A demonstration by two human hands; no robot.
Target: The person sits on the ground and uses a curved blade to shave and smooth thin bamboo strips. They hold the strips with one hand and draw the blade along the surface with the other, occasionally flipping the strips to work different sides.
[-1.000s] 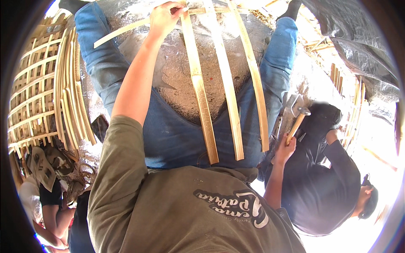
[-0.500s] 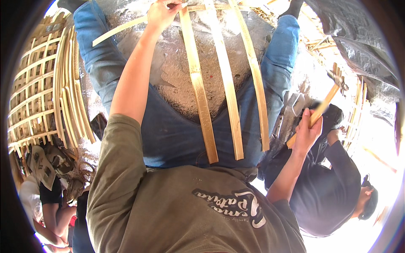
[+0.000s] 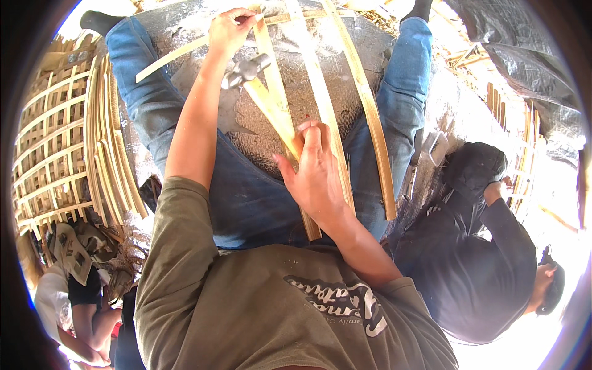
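My right hand [image 3: 314, 169] is closed round the wooden handle of a hammer [image 3: 270, 108], whose metal head lies over the leftmost long bamboo strip, close to my left forearm. At the far end of that strip, where it meets a crosswise bamboo strip [image 3: 172, 57], my left hand [image 3: 231, 31] has thumb and fingers pinched together; what is between the fingertips is too small to make out. A middle bamboo strip [image 3: 317, 86] and a right bamboo strip [image 3: 369, 108] run lengthwise between my legs, their near ends towards my lap.
Woven bamboo panels [image 3: 52, 142] and a stack of loose strips [image 3: 111, 145] lie at the left. A person in dark clothes [image 3: 462, 259] sits close on my right, and another person [image 3: 86, 314] is at the lower left. Dark plastic sheeting [image 3: 524, 55] hangs at the far right.
My right hand has swung the hammer from the far right inward to the left, over the strips. My left hand stays pinched near the same crossing, shifted slightly in view.
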